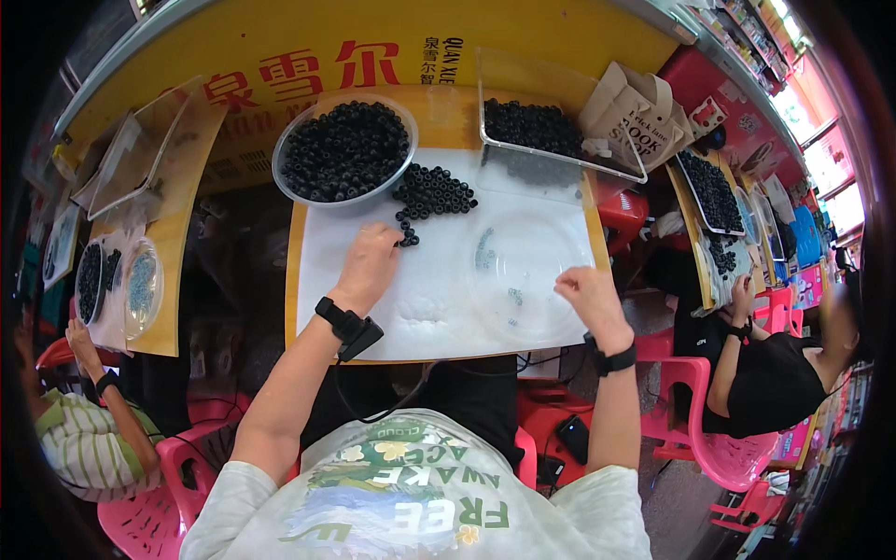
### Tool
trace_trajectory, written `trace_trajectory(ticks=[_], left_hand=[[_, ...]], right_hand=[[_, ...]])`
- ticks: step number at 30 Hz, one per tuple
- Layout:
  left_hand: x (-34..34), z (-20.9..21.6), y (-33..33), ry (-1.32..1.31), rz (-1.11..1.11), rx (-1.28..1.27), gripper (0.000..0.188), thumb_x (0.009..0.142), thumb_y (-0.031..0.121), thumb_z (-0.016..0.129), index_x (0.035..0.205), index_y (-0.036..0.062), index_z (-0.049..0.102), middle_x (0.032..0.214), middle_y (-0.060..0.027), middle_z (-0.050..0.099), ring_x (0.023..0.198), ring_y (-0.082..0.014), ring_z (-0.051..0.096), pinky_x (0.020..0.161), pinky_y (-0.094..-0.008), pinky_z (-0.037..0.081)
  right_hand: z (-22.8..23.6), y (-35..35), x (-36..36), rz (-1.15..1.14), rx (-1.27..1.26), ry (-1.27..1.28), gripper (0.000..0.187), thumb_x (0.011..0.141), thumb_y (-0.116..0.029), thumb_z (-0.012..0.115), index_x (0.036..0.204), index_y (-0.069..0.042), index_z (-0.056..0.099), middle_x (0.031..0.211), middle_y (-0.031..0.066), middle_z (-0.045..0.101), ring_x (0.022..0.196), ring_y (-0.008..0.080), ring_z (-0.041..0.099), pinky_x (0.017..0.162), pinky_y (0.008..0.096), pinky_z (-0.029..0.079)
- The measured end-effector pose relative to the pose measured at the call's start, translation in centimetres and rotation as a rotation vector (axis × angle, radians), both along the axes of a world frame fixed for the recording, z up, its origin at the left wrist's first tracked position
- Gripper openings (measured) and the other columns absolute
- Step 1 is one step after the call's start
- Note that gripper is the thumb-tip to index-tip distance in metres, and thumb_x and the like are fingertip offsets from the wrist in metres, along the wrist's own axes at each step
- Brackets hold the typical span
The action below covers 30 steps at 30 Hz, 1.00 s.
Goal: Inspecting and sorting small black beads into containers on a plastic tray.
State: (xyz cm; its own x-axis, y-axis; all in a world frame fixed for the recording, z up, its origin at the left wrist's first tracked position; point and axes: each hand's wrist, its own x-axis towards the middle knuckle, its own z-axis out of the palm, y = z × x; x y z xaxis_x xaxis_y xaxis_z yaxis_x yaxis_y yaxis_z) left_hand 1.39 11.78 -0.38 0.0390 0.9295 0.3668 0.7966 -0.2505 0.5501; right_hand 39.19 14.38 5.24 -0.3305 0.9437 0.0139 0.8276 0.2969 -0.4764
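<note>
My left hand is closed over the white sheet, its fingertips at a few black beads just off the tip of a loose bead pile. Behind it stands a clear round bowl full of the same round black beads. On the right, my right hand is raised by the rim of a clear shallow round dish. Its fingers are curled together, and whatever they pinch is too small to make out. Small pale blue-green pieces lie in the dish in little clusters.
A clear rectangular bin of black beads stands at the back right beside a canvas tote bag. A yellow panel closes off the far side. People sit at tables on both sides, one in a striped shirt, one in black.
</note>
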Motion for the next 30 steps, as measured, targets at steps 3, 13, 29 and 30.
trace_trajectory(ticks=[3, 13, 29, 30], left_hand=[[-0.1, -0.2, 0.1, 0.004, 0.021, -0.017, 0.019, 0.079, -0.004, 0.066, 0.097, 0.0007, 0.072, 0.1, -0.0162, 0.067, 0.103, -0.037, 0.061, 0.09, -0.0435, 0.051], [0.2, 2.1, 0.0, -0.539, 0.103, -0.22, 0.006, 0.089, 0.002, 0.068, 0.094, -0.0004, 0.071, 0.098, -0.0111, 0.07, 0.092, -0.0245, 0.068, 0.08, -0.034, 0.054], [3.0, 1.7, -8.6, -1.989, -0.04, -0.859, 0.024, 0.097, 0.001, 0.064, 0.12, -0.003, 0.061, 0.114, -0.0146, 0.068, 0.111, -0.0225, 0.069, 0.098, -0.0243, 0.058], [2.8, 1.6, -8.7, -1.989, -0.058, -0.845, 0.024, 0.097, 0.001, 0.064, 0.12, -0.0034, 0.062, 0.114, -0.0145, 0.068, 0.112, -0.0232, 0.068, 0.099, -0.0252, 0.058]], right_hand=[[-3.0, -2.2, 0.7, -0.081, 0.018, 0.039, 0.015, 0.081, -0.011, 0.075, 0.09, 0.0, 0.073, 0.086, 0.0184, 0.069, 0.08, 0.0333, 0.068, 0.073, 0.0398, 0.054], [-2.6, -3.4, -0.7, -0.128, 0.074, 0.129, 0.017, 0.08, -0.004, 0.075, 0.096, 0.0, 0.07, 0.089, 0.0156, 0.065, 0.075, 0.0291, 0.066, 0.07, 0.0377, 0.053], [1.4, -7.0, -11.8, -0.128, -0.334, 0.957, 0.015, 0.093, -0.001, 0.069, 0.107, 0.004, 0.073, 0.093, 0.0048, 0.074, 0.079, 0.0083, 0.065, 0.072, 0.0227, 0.053], [2.0, -7.6, -13.5, -0.09, -0.407, 1.029, 0.016, 0.093, -0.002, 0.069, 0.107, 0.004, 0.073, 0.094, 0.004, 0.074, 0.08, 0.0074, 0.065, 0.073, 0.0217, 0.053]])
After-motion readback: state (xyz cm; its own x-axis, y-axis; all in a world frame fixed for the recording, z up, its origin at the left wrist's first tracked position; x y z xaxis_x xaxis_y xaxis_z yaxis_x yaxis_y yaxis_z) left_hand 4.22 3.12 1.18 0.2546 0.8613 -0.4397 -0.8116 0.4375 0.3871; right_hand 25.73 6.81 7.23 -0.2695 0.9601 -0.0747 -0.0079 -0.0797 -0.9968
